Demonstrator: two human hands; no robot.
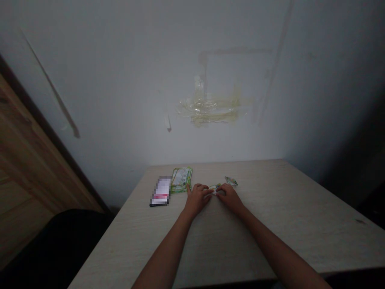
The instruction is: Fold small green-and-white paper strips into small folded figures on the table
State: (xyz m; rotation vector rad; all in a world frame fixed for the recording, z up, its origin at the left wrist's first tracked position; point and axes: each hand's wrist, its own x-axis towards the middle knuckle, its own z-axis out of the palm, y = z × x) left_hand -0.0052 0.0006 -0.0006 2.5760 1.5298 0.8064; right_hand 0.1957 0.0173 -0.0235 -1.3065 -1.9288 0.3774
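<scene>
Between my hands a small green-and-white printed wrapper (214,188) lies on the table, mostly covered by fingers. My left hand (197,199) presses its fingers on the left side of it, thumb underneath or close by; that hand is closed on the wrapper. From the right, my right hand (231,197) pinches the other side with closed fingers. Just beyond the right hand sits a folded green-and-white wrapper piece (231,181). A stack of flat green-and-white packets (182,176) lies beyond and left of my left hand.
A phone (161,192) with a blurred screen lies left of the packets. The pale wooden table (210,249) meets a wall (126,100) bearing old tape (215,110). A dark chair-like shape (69,245) and wooden panelling (33,140) stand at the left.
</scene>
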